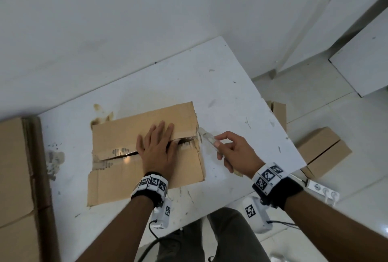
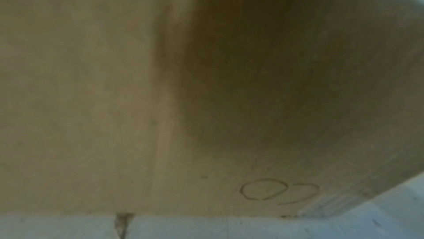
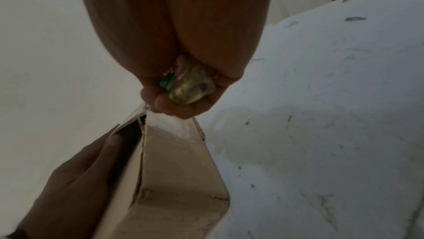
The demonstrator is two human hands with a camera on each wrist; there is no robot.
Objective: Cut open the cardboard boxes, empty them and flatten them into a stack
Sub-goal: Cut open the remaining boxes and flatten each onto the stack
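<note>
L hand [image 1: 157,149] flat, fingers straight, pressing cardboard box [image 1: 126,136] on table [image 1: 231,94]; R hand [image 1: 235,152] grips knife [image 1: 207,139] at box's R edge.

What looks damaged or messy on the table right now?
The cardboard box under the left hand has ragged, torn tape along its centre seam, and brown stains mark the white table by its far-left corner.
</note>
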